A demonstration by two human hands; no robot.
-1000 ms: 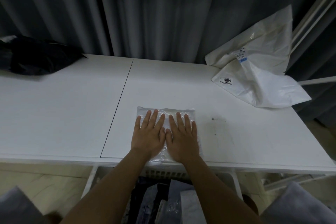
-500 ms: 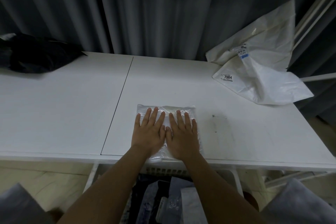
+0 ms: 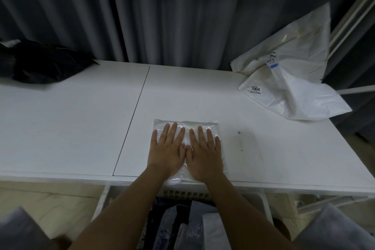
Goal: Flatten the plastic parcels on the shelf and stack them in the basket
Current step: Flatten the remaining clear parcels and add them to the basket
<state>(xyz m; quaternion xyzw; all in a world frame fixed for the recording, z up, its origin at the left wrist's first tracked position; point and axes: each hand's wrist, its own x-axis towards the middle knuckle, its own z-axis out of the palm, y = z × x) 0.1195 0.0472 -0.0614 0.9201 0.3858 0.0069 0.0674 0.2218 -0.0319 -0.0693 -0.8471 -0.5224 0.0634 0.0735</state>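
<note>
One white shelf (image 3: pixel 81 128), wide. One white basket (image 3: pixel 263 205) below its near edge, parcels inside. One white bag (image 3: pixel 294 91) far right, one black bag (image 3: pixel 46 63) far left. One clear plastic parcel (image 3: pixel 205 127) at near centre, under left hand (image 3: pixel 167 153) and right hand (image 3: pixel 205 158), both flat, fingers spread.

The scene is dim and cool-toned, with soft light falling from above onto the white worktop (image 3: pixel 81 128), the brightest surface in view. The grey curtain (image 3: pixel 182 16) and a black bundle (image 3: pixel 46 63) sink into shadow (hardly any detail there). Wide-angle distortion bows the worktop edges, and the lower corners are blurred.
</note>
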